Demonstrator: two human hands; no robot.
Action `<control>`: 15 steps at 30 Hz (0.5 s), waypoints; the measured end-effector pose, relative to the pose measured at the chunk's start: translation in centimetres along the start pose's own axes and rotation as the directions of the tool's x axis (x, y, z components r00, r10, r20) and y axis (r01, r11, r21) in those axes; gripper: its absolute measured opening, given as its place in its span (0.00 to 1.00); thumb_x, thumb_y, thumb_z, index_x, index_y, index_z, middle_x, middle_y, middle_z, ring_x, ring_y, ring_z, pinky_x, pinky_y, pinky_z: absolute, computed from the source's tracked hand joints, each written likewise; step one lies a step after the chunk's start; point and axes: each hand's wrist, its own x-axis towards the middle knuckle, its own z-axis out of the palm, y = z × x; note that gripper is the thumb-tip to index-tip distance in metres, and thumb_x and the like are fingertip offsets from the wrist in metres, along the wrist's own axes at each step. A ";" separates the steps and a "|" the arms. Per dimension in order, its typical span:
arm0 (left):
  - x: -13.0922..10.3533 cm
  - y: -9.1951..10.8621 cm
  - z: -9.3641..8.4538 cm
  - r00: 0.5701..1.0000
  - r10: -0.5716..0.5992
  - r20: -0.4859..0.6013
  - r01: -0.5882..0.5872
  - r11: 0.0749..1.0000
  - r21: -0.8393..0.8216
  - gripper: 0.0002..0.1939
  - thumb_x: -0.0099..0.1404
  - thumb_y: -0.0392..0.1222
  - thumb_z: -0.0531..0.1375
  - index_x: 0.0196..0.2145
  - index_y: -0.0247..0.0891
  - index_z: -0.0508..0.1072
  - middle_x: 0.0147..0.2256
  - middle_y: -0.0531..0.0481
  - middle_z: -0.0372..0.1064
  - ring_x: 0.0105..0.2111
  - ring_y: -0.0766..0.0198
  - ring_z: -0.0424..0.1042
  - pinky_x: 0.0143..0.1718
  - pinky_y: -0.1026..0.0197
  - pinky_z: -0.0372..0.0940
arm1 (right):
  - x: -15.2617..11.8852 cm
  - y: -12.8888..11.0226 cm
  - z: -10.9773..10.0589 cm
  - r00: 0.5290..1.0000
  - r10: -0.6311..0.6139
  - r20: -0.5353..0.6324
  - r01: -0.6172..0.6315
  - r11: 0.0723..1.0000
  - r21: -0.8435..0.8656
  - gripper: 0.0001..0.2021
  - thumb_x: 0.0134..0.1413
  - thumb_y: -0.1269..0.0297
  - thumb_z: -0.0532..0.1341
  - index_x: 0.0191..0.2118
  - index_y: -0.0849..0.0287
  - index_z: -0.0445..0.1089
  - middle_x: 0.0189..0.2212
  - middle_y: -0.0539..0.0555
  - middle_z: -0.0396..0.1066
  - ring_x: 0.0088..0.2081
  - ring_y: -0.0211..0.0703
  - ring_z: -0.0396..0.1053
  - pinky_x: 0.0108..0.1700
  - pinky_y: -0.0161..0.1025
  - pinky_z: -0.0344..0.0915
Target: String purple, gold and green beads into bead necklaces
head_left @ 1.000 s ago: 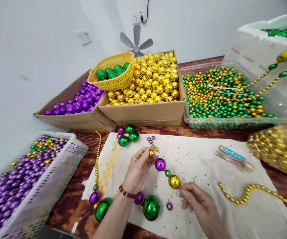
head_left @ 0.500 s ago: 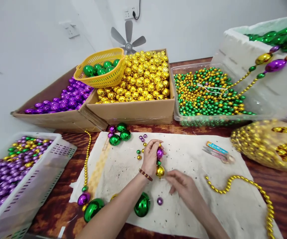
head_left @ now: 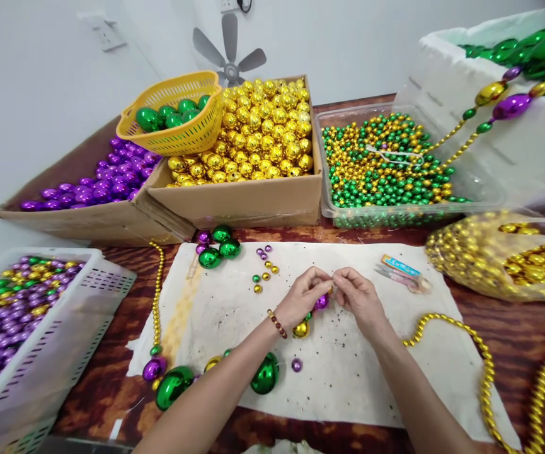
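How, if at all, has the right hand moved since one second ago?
Yes: the right hand moved forward, farther beyond the loose purple bead on the cloth.

Right hand: moved up from beside the gold ball to the left hand's fingertips, right of centre frame. Left hand: shifted rightward in frame. String of beads: formerly stretched between both hands, now below the fingers. Loose green bead: uncovered, centre frame. Wall fan: sits farther upper left.

Shiny bead strand, purple, green, gold, slanting, upper end held
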 end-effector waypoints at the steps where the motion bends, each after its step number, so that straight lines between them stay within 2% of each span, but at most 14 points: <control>1: 0.1 -0.1 0.0 1.000 -0.016 0.022 0.016 1.000 -0.002 0.17 0.63 0.52 0.58 0.41 0.36 0.68 0.29 0.51 0.69 0.20 0.73 0.62 0.17 0.71 0.54 | 0.4 0.0 -0.6 0.998 -0.030 -0.056 0.031 0.999 0.019 0.13 0.51 0.55 0.66 0.30 0.59 0.67 0.13 0.43 0.62 0.15 0.31 0.56 0.18 0.28 0.51; 4: 0.3 -0.6 -0.2 0.991 -0.111 0.076 0.112 0.993 -0.018 0.15 0.61 0.49 0.61 0.36 0.33 0.71 0.29 0.49 0.71 0.21 0.72 0.66 0.18 0.71 0.55 | 1.8 -1.1 -3.0 0.955 -0.135 -0.263 0.163 0.983 0.085 0.12 0.53 0.54 0.63 0.32 0.56 0.63 0.22 0.44 0.68 0.16 0.29 0.60 0.17 0.27 0.51; 6: 0.6 -0.8 -0.2 0.980 -0.177 0.086 0.180 0.983 -0.028 0.14 0.59 0.48 0.62 0.34 0.33 0.71 0.27 0.49 0.71 0.19 0.73 0.66 0.16 0.72 0.53 | 2.4 -2.0 -4.3 0.925 -0.172 -0.338 0.227 0.965 0.130 0.12 0.54 0.52 0.62 0.33 0.54 0.63 0.27 0.43 0.70 0.19 0.28 0.64 0.19 0.26 0.55; 8: 0.9 -0.8 -0.1 0.974 -0.208 0.086 0.212 0.977 -0.034 0.14 0.58 0.48 0.61 0.34 0.34 0.71 0.27 0.49 0.71 0.17 0.73 0.64 0.13 0.72 0.48 | 2.1 -2.4 -4.6 0.941 -0.159 -0.300 0.216 0.962 0.166 0.11 0.52 0.54 0.63 0.36 0.55 0.66 0.31 0.45 0.70 0.23 0.29 0.67 0.21 0.26 0.59; 11: 1.3 -0.5 0.3 0.973 -0.214 0.089 0.219 0.975 -0.046 0.14 0.59 0.49 0.60 0.34 0.35 0.70 0.26 0.50 0.71 0.16 0.73 0.64 0.11 0.72 0.44 | 0.5 -1.7 -3.2 0.988 -0.086 -0.127 0.107 0.979 0.172 0.12 0.48 0.59 0.68 0.37 0.60 0.71 0.35 0.53 0.73 0.27 0.34 0.69 0.23 0.29 0.62; 13: 1.3 -0.1 0.7 0.972 -0.217 0.094 0.222 0.974 -0.051 0.13 0.59 0.50 0.60 0.34 0.36 0.70 0.26 0.51 0.70 0.17 0.72 0.65 0.11 0.73 0.44 | -0.5 -1.0 -1.9 0.997 -0.053 -0.054 0.061 0.986 0.156 0.11 0.49 0.61 0.68 0.35 0.62 0.72 0.32 0.55 0.74 0.26 0.35 0.69 0.22 0.29 0.61; 15: 1.1 0.3 1.1 0.966 -0.237 0.108 0.244 0.968 -0.064 0.14 0.58 0.50 0.60 0.33 0.36 0.70 0.26 0.50 0.70 0.17 0.72 0.65 0.11 0.73 0.44 | -1.1 -0.6 -1.2 0.998 -0.052 -0.044 0.058 0.986 0.154 0.10 0.53 0.60 0.66 0.33 0.61 0.71 0.29 0.53 0.74 0.24 0.34 0.68 0.22 0.28 0.61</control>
